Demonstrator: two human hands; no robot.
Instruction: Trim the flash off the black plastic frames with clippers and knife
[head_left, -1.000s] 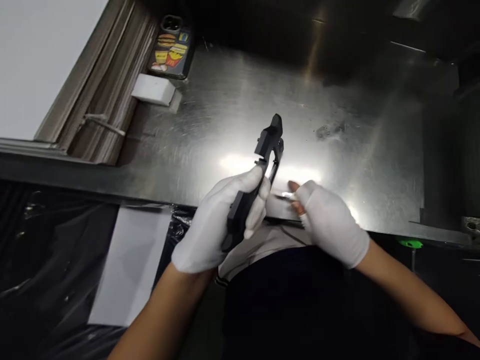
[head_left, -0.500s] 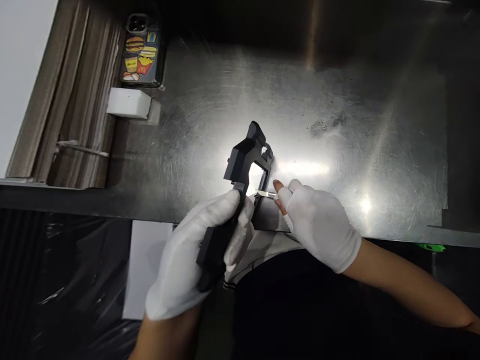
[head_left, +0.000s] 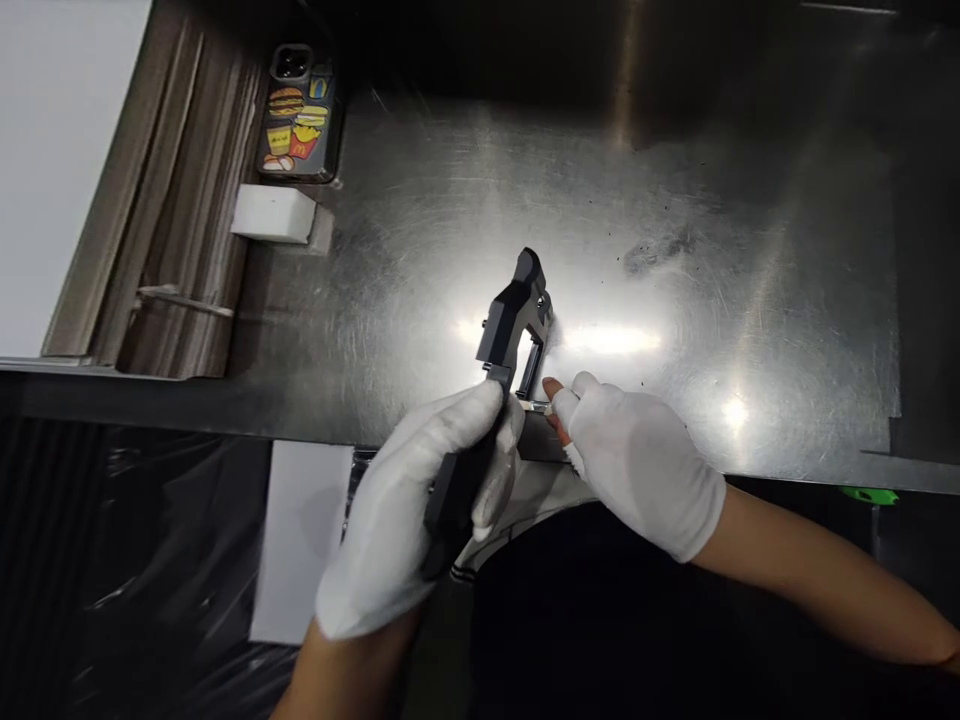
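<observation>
- Head view: a black plastic part, judged rigid and light, is gripped at its lower stem by the left hand above the tabletop
- A small metal blade, judged sharp, is pinched in the right hand against the part's frame

White gloves, black plastic part, and burger-and-fries printed phone case.

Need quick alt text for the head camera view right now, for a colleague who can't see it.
A white-gloved left hand grips a black angular plastic part above a scratched steel worktable, while the white-gloved right hand holds a small metal blade to it. A phone in a burger-print case lies far left.
</observation>
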